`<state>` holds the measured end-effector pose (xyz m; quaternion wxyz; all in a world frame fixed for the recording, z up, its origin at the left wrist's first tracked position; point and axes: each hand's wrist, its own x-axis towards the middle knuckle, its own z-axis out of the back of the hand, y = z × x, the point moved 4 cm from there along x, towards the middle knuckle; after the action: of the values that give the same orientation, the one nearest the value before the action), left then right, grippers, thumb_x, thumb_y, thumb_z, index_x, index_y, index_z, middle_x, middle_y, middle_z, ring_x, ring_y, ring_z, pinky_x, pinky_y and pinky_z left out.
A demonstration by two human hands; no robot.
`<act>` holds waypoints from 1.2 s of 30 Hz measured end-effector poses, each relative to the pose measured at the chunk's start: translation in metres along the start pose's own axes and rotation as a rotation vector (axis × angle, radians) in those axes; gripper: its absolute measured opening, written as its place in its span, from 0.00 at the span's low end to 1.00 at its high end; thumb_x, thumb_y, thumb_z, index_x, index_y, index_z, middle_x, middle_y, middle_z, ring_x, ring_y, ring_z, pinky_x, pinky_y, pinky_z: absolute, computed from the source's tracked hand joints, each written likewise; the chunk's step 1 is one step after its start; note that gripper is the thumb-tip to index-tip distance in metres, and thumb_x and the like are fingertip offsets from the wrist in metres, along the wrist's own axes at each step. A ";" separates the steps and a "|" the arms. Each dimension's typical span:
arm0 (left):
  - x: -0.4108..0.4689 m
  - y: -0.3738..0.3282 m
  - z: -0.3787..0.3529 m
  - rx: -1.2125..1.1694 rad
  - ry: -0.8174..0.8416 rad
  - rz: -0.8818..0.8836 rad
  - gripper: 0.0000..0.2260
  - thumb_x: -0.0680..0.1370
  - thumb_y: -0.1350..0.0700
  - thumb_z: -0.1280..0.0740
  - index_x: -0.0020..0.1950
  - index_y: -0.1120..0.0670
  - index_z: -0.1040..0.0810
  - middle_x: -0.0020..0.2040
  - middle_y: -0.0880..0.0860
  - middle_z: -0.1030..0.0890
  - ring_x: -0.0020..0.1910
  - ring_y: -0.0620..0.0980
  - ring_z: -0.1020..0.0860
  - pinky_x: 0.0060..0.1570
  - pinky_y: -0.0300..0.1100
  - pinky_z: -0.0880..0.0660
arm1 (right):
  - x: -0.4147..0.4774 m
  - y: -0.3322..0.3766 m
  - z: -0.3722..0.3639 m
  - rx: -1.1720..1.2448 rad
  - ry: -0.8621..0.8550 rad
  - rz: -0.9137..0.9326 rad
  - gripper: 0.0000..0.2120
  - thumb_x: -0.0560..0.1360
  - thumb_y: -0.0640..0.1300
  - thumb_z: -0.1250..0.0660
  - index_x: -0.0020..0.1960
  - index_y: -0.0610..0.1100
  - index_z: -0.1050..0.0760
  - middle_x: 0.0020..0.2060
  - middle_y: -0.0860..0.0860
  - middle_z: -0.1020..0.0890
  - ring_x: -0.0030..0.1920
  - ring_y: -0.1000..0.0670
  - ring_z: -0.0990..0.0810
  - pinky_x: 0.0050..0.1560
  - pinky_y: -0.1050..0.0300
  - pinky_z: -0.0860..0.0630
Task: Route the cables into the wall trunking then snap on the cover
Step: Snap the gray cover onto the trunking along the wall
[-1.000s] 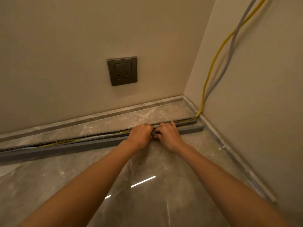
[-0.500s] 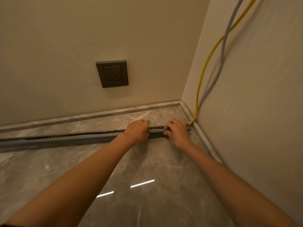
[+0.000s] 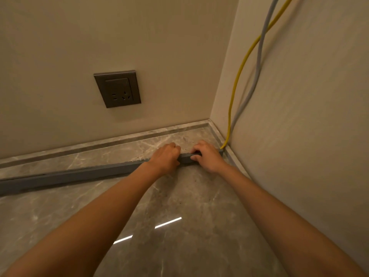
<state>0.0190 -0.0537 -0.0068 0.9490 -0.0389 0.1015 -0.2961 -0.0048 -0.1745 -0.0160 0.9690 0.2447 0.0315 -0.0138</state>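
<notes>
A long grey trunking (image 3: 75, 174) lies on the marble floor, running from the left edge to the right wall. My left hand (image 3: 165, 158) is curled over its top near the right end. My right hand (image 3: 207, 156) grips the same strip a little further right, fingers wrapped over it. Between the two hands a short piece of the grey cover (image 3: 185, 157) shows. A yellow cable (image 3: 236, 86) and a grey cable (image 3: 257, 62) hang down the right wall and enter the trunking's end in the corner. No cable shows along the strip.
A dark wall socket (image 3: 117, 88) sits on the back wall above the trunking. A marble skirting (image 3: 99, 145) runs along both walls. The glossy floor (image 3: 179, 226) reflects ceiling lights. The right wall is close to my right arm.
The toothed open channel with the yellow cable showing a second ago is now covered near the hands. Both hands have shifted right towards the corner.
</notes>
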 end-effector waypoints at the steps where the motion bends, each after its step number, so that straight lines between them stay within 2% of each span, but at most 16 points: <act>1: 0.000 0.000 0.000 0.000 0.006 0.009 0.12 0.79 0.58 0.37 0.61 0.61 0.28 0.62 0.60 0.27 0.61 0.58 0.28 0.57 0.49 0.29 | 0.000 -0.003 0.000 -0.006 0.003 -0.010 0.09 0.75 0.38 0.34 0.53 0.37 0.22 0.56 0.42 0.25 0.58 0.45 0.26 0.59 0.57 0.32; 8: 0.003 -0.003 -0.004 0.038 -0.048 0.022 0.12 0.79 0.62 0.38 0.61 0.61 0.29 0.62 0.60 0.28 0.60 0.58 0.29 0.56 0.48 0.30 | 0.006 -0.006 0.002 -0.148 0.072 0.014 0.10 0.77 0.39 0.38 0.56 0.37 0.26 0.60 0.41 0.27 0.60 0.42 0.27 0.60 0.52 0.31; 16: 0.005 -0.001 0.002 -0.022 0.028 0.018 0.11 0.79 0.62 0.39 0.61 0.63 0.31 0.61 0.63 0.26 0.59 0.60 0.27 0.56 0.50 0.29 | 0.013 -0.006 0.010 -0.147 0.076 0.003 0.10 0.75 0.43 0.35 0.53 0.38 0.25 0.58 0.42 0.23 0.60 0.42 0.26 0.60 0.52 0.31; 21: 0.010 -0.002 0.005 -0.049 0.046 0.011 0.16 0.77 0.56 0.34 0.62 0.61 0.30 0.62 0.61 0.26 0.60 0.58 0.27 0.57 0.49 0.29 | 0.014 -0.005 0.008 -0.190 0.095 0.018 0.10 0.76 0.43 0.37 0.54 0.38 0.26 0.59 0.42 0.25 0.60 0.43 0.26 0.60 0.51 0.33; 24: 0.011 -0.007 0.006 -0.031 0.034 -0.010 0.16 0.76 0.57 0.32 0.61 0.61 0.28 0.62 0.60 0.27 0.59 0.58 0.27 0.55 0.48 0.28 | 0.014 -0.005 0.008 -0.197 0.103 0.044 0.09 0.76 0.43 0.37 0.54 0.39 0.27 0.58 0.43 0.25 0.59 0.43 0.26 0.60 0.51 0.32; 26: 0.012 -0.008 0.006 -0.018 0.037 -0.014 0.15 0.76 0.58 0.32 0.60 0.62 0.28 0.62 0.60 0.27 0.59 0.58 0.27 0.55 0.48 0.28 | 0.014 -0.006 0.009 -0.175 0.094 0.066 0.09 0.75 0.42 0.35 0.53 0.40 0.27 0.56 0.43 0.24 0.57 0.43 0.24 0.57 0.51 0.30; 29: 0.012 -0.011 0.007 0.014 0.047 -0.039 0.15 0.76 0.58 0.33 0.59 0.62 0.27 0.61 0.60 0.26 0.59 0.58 0.26 0.55 0.47 0.28 | 0.013 -0.010 0.013 -0.062 0.063 0.050 0.13 0.73 0.40 0.33 0.55 0.42 0.32 0.47 0.46 0.22 0.50 0.44 0.21 0.46 0.53 0.29; 30: 0.011 -0.012 0.007 0.029 0.050 -0.043 0.15 0.76 0.58 0.33 0.59 0.62 0.27 0.61 0.60 0.26 0.59 0.58 0.26 0.54 0.47 0.28 | 0.013 -0.011 0.015 -0.050 0.065 0.054 0.14 0.73 0.40 0.32 0.55 0.42 0.33 0.47 0.46 0.22 0.50 0.45 0.21 0.45 0.54 0.29; 33: 0.010 -0.016 0.005 0.064 0.054 -0.039 0.15 0.76 0.58 0.33 0.60 0.62 0.28 0.61 0.61 0.26 0.59 0.58 0.27 0.54 0.47 0.28 | 0.010 -0.014 0.015 -0.113 0.129 0.098 0.14 0.72 0.41 0.31 0.56 0.40 0.28 0.55 0.43 0.22 0.55 0.45 0.24 0.53 0.54 0.28; 36: 0.008 -0.020 0.004 0.086 0.053 -0.034 0.14 0.77 0.60 0.35 0.61 0.62 0.28 0.61 0.61 0.26 0.59 0.58 0.26 0.54 0.47 0.27 | 0.003 -0.027 0.017 -0.239 0.193 0.083 0.16 0.72 0.45 0.31 0.59 0.41 0.26 0.58 0.44 0.23 0.61 0.45 0.28 0.60 0.53 0.31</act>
<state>0.0147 -0.0746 -0.0016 0.9416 0.0082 0.1129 -0.3171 -0.0017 -0.2067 -0.0142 0.9834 0.1290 0.1157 0.0538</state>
